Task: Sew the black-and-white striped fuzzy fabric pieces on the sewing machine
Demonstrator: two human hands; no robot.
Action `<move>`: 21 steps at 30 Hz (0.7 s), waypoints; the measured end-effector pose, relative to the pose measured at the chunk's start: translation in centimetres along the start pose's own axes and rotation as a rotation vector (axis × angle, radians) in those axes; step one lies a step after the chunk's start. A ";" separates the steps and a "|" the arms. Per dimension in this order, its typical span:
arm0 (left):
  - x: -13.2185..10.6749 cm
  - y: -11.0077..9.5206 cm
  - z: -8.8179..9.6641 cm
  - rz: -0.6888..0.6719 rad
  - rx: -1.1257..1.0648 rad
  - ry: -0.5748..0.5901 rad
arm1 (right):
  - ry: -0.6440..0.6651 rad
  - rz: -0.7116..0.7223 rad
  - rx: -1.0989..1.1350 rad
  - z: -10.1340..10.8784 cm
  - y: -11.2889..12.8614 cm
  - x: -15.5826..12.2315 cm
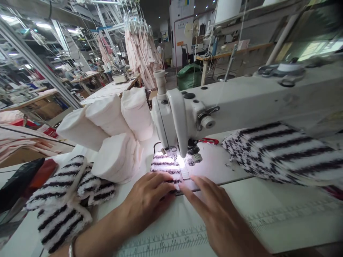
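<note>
A small piece of fluffy black-and-white striped fabric [164, 165] lies under the needle area of a white sewing machine [170, 117], lit by its lamp. My left hand [150, 196] rests on the near part of this fabric, fingers stretched out and laid flat, hiding some of it. Just to the right, my right hand [214, 203] is open with its fingers spread. Its index fingertip is close to the fabric's right edge, and another fingertip is by the metal plate [184, 173]. I cannot tell whether that index finger touches the fabric.
A stack of striped fabric pieces [284, 153] lies right, beneath the machine arm. Striped pieces [61, 189] sit at left, beside thick white fabric rolls [115, 157]. A printed ruler [174, 244] runs along the near table edge. Pink garments [140, 53] hang behind.
</note>
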State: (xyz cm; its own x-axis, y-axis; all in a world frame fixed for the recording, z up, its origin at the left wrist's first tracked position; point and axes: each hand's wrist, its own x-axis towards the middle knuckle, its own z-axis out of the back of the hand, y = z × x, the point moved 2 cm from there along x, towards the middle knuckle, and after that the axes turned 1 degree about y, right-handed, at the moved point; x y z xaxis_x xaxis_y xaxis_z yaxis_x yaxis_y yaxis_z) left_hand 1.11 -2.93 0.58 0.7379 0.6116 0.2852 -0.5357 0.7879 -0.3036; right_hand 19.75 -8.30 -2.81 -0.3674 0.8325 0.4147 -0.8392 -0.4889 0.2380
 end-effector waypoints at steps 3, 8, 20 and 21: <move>-0.1 -0.1 0.1 -0.004 -0.003 0.023 | -0.002 0.033 -0.122 -0.5 0.9 -0.1; 0.3 -0.1 -0.1 0.027 0.010 0.056 | -0.044 0.023 -0.176 -1.2 0.6 0.6; 1.7 2.1 -0.4 0.030 0.125 -0.009 | 0.086 -0.013 -0.078 -1.5 -1.3 4.4; 1.7 2.5 -0.5 0.028 0.137 -0.008 | 0.107 -0.002 -0.091 -1.6 -1.5 4.5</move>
State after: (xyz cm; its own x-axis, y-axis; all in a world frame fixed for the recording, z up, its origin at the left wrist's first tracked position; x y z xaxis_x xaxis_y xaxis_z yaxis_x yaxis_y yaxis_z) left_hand 1.24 0.03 -0.15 0.7193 0.6333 0.2857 -0.6070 0.7729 -0.1849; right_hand 18.74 -3.38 -2.68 -0.4020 0.8591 0.3168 -0.8713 -0.4653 0.1561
